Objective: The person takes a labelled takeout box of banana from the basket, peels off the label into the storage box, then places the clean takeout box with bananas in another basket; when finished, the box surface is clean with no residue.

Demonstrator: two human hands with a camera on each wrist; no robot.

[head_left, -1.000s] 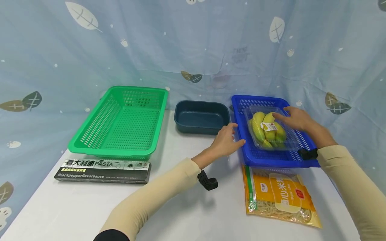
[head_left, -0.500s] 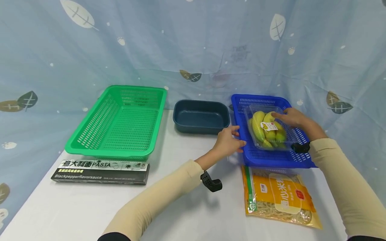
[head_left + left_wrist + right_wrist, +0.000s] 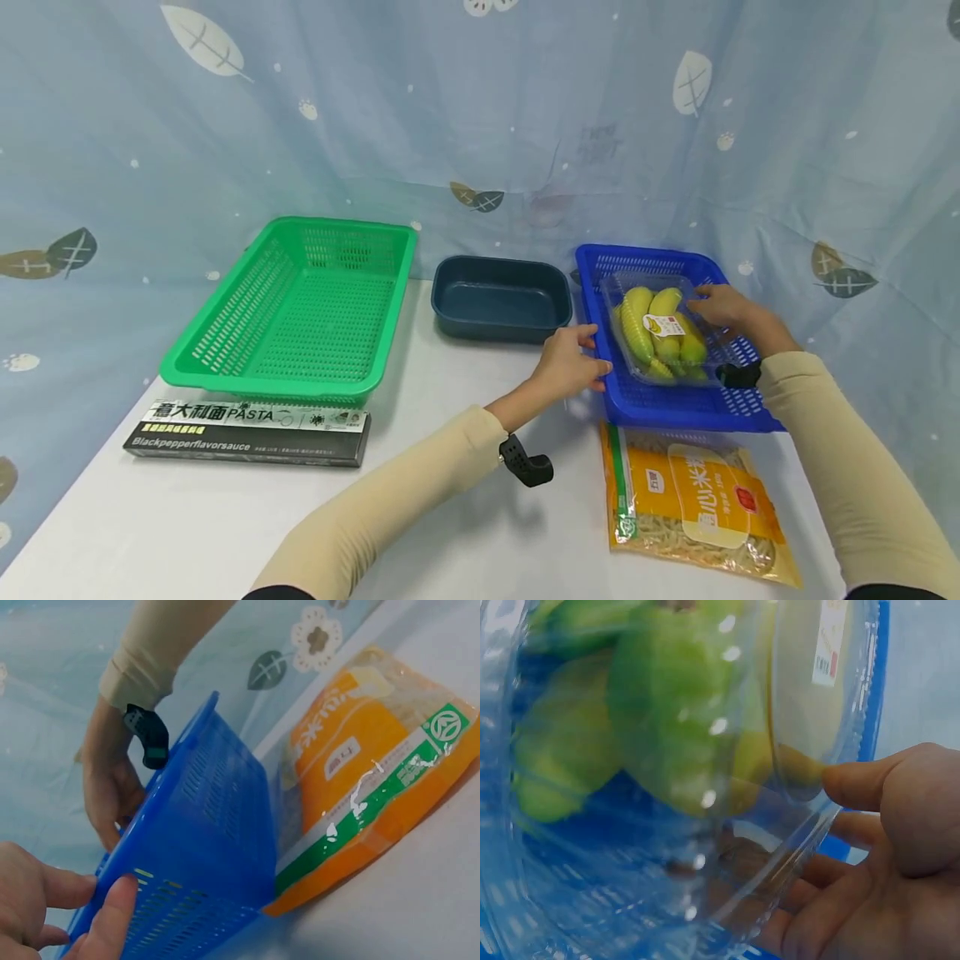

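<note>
- Orange print and clear plastic make up the noodle bag (image 3: 697,500), flat at near right; its far edge meets the blue basket (image 3: 686,418). Dragging the basket nearer could make it ride up on the bag.
- Black-and-white pasta box (image 3: 247,433) lies at near left, in front of the green basket (image 3: 262,385), well apart from both hands.
- Left side of the blue basket: it could slide or tip under a tug from the right if the grasp here slackened. The left hand (image 3: 570,362) is narrow, apparently pinching the left rim between thumb and fingers.
- Inside the blue basket, at right, sits the clear box (image 3: 664,325) of yellow-green fruit (image 3: 637,332); whether its base touches the basket floor cannot be told. Gripped on one side only, it could flex or sag leftward under the fruit's weight. The right hand (image 3: 731,312) is narrow on its right edge, thumb on top and fingers lower down the side.
- Dark tray (image 3: 502,328), far middle, stands just left of the blue basket; a clear box carried low that way could knock it.
</note>
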